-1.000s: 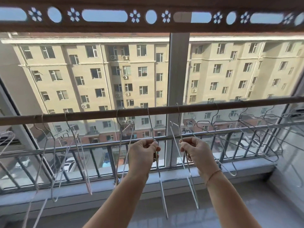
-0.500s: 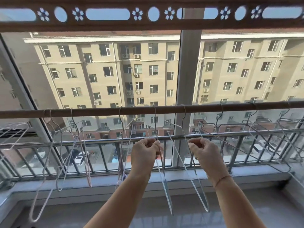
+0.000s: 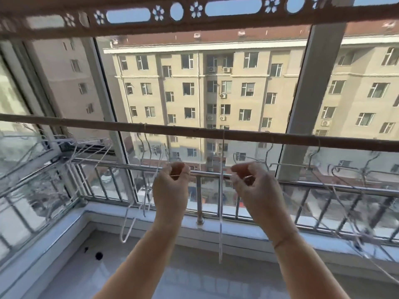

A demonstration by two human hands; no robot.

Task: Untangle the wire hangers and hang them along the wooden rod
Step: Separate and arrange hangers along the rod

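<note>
Just below wooden rod (image 3: 194,131), left hand (image 3: 170,188) and right hand (image 3: 254,186), each grip pinched on thin hanger wire (image 3: 175,175).

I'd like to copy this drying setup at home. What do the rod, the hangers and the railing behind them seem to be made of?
The rod looks like wood: brown, matt, slightly uneven. The hangers are thin bent wire, white, probably painted or coated metal; blur hides more. The railing looks like stainless or chromed steel tube, given its bright, mirror-like shine.
</note>
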